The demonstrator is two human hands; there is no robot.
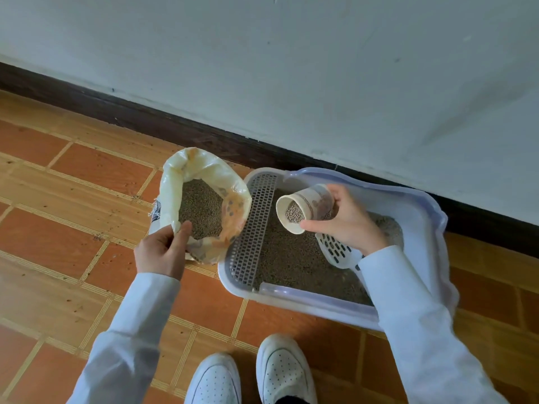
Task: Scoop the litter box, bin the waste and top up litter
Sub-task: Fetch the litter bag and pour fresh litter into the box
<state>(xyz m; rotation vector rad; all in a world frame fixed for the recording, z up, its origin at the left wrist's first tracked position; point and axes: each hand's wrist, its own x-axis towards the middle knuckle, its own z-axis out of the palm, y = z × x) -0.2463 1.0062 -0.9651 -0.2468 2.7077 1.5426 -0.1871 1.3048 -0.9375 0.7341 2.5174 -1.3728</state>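
Cup tipped sideways, grey pellets inside

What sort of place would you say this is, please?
Probably a room in a home, at the foot of a wall: a terracotta tiled floor, a dark skirting board under a pale wall, and a cat's litter box set on the floor.

Floor orange-red tiles with tan striped grout bands, dark brown skirting, wall plain pale grey-white. Litter box pale lilac-white with grey perforated grid step, grey-brown granules inside; scoop white with dark slots; bag cream-yellow lining with orange patches and grey spots. Cup cream with brownish print, sleeves pale blue-white, shoes white with dotted perforations
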